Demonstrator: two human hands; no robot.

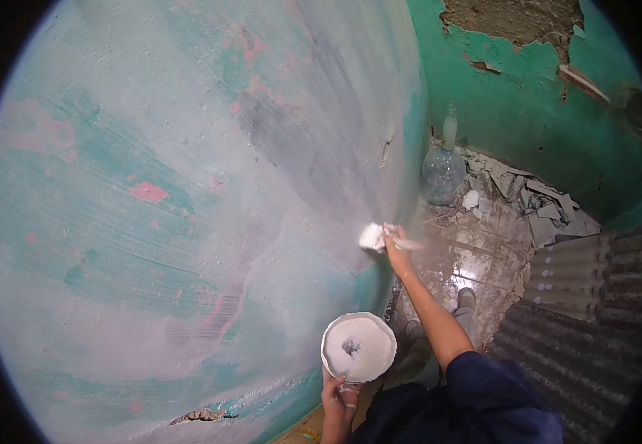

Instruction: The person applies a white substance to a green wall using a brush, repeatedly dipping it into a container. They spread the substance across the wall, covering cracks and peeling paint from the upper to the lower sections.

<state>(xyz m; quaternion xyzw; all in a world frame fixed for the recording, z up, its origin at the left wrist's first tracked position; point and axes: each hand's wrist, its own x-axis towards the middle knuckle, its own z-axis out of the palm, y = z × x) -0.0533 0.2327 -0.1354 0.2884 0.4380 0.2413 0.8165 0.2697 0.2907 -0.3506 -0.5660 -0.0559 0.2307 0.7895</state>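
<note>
My right hand (397,250) is closed round the handle of a paintbrush (371,237), whose bristles are thick with white paint and lie at the wall's surface. The handle is blurred. Lower down, my left hand (339,397) grips a round tub (325,346) from beneath and its near side. White paint fills much of the tub, with a small dark patch near the middle. White smears mark the fingers of my left hand. The wall (151,281) beside both hands is turquoise under streaky whitish paint, with pink and grey patches.
A large clear plastic bottle (444,174) stands in the corner by broken plaster rubble (550,207). Wet-looking floor tiles (476,251) lie below, near my shoe (467,297). Corrugated sheets (565,333) are at the right. The green wall (506,96) behind has crumbled plaster.
</note>
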